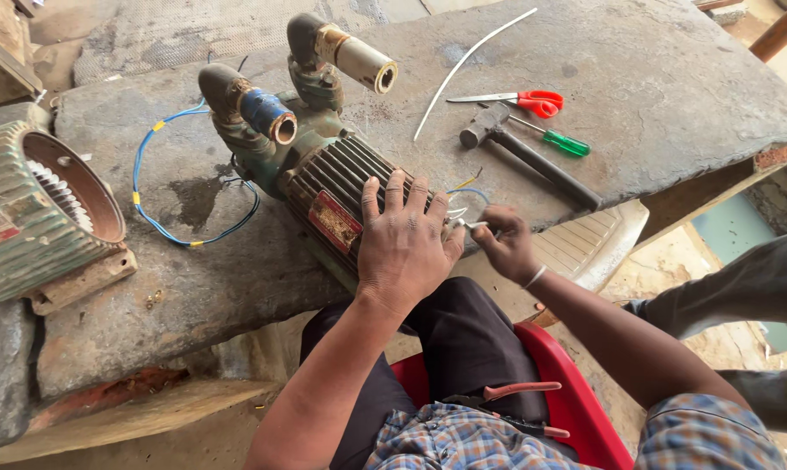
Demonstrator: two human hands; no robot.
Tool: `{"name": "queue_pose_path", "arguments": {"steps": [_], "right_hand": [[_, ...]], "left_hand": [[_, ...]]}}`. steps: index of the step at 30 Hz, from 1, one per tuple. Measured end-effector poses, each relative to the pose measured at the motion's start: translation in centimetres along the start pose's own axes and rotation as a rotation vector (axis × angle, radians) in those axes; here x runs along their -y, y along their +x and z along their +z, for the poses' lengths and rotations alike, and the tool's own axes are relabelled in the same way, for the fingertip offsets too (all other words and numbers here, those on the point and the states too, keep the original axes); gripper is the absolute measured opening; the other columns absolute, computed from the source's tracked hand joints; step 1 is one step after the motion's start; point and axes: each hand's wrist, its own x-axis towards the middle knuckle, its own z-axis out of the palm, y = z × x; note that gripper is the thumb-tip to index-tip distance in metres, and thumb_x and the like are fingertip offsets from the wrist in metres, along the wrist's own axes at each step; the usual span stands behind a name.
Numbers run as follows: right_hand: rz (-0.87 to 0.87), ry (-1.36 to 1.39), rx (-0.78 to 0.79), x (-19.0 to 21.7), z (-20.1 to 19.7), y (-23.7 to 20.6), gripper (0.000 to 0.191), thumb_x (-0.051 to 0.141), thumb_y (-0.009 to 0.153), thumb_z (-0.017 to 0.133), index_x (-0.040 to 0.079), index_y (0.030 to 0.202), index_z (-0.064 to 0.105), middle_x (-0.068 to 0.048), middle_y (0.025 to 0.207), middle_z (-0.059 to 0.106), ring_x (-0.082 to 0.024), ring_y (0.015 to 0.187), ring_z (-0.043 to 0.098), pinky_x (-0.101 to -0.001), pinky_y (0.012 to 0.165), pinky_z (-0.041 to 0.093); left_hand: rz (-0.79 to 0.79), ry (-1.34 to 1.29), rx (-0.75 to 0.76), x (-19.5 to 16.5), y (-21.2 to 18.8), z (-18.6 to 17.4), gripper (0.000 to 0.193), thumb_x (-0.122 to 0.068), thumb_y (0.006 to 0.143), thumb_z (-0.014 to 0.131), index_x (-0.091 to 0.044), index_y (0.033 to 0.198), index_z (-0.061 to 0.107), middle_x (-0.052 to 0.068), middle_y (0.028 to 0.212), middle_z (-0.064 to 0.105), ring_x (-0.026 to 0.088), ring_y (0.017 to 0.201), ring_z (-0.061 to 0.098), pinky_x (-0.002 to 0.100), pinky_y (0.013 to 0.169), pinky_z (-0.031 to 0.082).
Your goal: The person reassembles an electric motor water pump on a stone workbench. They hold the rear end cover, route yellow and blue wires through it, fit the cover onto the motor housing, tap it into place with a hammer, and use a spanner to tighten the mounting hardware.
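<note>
- The left hand lies flat, fingers spread, on the green ribbed pump motor, pressing it steady at the near edge of the stone tabletop.
- The right hand pinches thin wires at the motor's end, fingers pressed together.
- Scissors, a screwdriver and a hammer lie near, within easy reach.
- Pliers rest in the lap.

Pump motor: green, ribbed, red plate, lying on its side, frame centre, on stone slab edge.
Wires: thin, white, blue and yellow, at motor's right end.
</note>
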Motion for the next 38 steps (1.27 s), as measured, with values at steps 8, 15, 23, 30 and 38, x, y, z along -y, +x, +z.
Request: {"name": "queue_pose_path", "arguments": {"steps": [8,15,23,30,38], "right_hand": [[-0.775,-0.905,0.131,13.4,-10.3,9.3,0.061,0.073,0.081,0.075,0.019,0.06,0.054,0.004,0.06,0.046,-0.017,0.066,0.046,-0.0398,0.082,0.033],[-1.035,-1.488,0.334,21.5,-9.2,11.3,0.032,0.053,0.082,0.07,0.027,0.071,0.054,0.007,0.069,0.045,-0.012,0.078,0.054,-0.0305,0.097,0.037],[-0.63,-0.942,0.462,11.7,-9.6,12.5,0.051,0.068,0.072,0.075,0.019,0.065,0.064,0.003,0.067,0.057,-0.016,0.067,0.058,-0.0401,0.092,0.04],[-0.095,0.07,0.186,-0.2,0.2,3.3,0.032,0.035,0.084,0.075,0.006,0.082,0.062,-0.008,0.075,0.05,-0.025,0.078,0.052,-0.041,0.09,0.04],[-0.358,-0.585,0.291,7.2,-9.0,6.7,0.055,0.069,0.079,0.067,0.015,0.073,0.068,-0.004,0.068,0.057,-0.024,0.073,0.055,-0.0486,0.087,0.033]], "left_hand": [[0.001,0.036,0.026,-0.1,0.0,0.2,0.058,-0.052,0.089,0.059,-0.01,0.128,0.063,0.016,0.134,0.058,0.037,0.137,0.043,0.06,0.116,0.024],[-0.016,0.021,0.002,-0.1,-0.3,0.7,0.048,-0.045,0.094,0.059,-0.011,0.128,0.065,0.014,0.135,0.058,0.035,0.139,0.044,0.059,0.119,0.024],[0.002,0.056,-0.052,-0.1,-0.2,1.0,0.05,-0.046,0.094,0.055,-0.01,0.128,0.065,0.015,0.135,0.058,0.035,0.136,0.045,0.059,0.117,0.024],[-0.008,0.044,-0.016,0.0,0.2,0.2,0.047,-0.043,0.095,0.053,-0.01,0.126,0.066,0.015,0.136,0.059,0.035,0.137,0.045,0.059,0.117,0.026],[0.049,0.099,0.06,0.1,0.0,-0.3,0.055,-0.047,0.089,0.057,-0.013,0.133,0.063,0.014,0.14,0.056,0.036,0.138,0.043,0.061,0.115,0.024]]}}
